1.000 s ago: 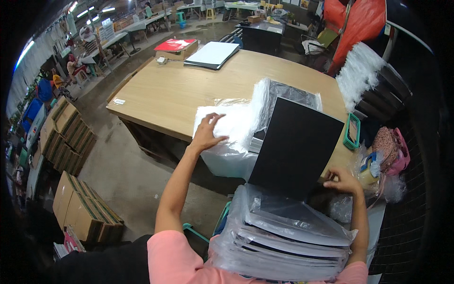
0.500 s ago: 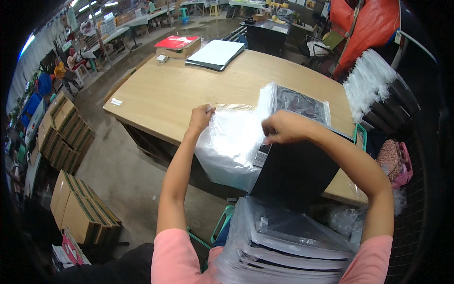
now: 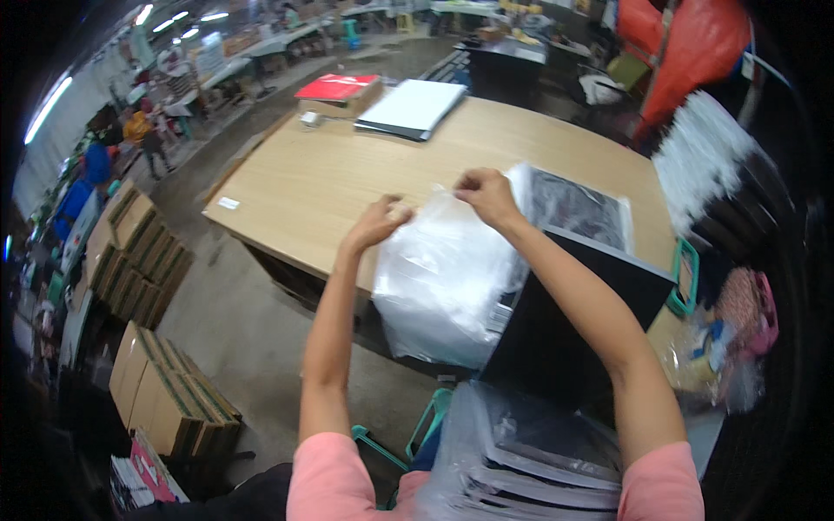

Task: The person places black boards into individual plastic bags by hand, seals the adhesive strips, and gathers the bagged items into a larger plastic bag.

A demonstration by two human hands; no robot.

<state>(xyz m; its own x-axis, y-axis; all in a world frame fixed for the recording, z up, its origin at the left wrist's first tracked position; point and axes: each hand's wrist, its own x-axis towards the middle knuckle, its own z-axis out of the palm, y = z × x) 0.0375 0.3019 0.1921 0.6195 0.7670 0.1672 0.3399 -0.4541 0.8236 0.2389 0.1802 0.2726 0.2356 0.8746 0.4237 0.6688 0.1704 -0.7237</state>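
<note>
A stack of clear plastic bags (image 3: 447,286) lies over the near edge of the wooden table (image 3: 347,169), its lower part hanging down. My right hand (image 3: 488,195) pinches the top edge of a bag and lifts that film a little. Close by, at the upper left corner of the stack, is my left hand (image 3: 380,224), fingers bent and apart, slightly blurred. A black board (image 3: 556,321) slants beside the bags under my right forearm. Behind it lies a dark sheet in clear film (image 3: 573,208). Film-wrapped dark boards (image 3: 530,469) are piled against my front.
White sheets on a dark board (image 3: 413,106) and a carton with a red cover (image 3: 339,89) sit at the table's far side. Film-wrapped boards (image 3: 708,165) are stacked at right, near a green basket (image 3: 685,276). Flattened cartons (image 3: 169,391) stand on the floor at left.
My right hand has moved left and away from me, from beside the black board to the top edge of the bags. My left hand's fingers have parted at the corner. The view has shifted slightly.
</note>
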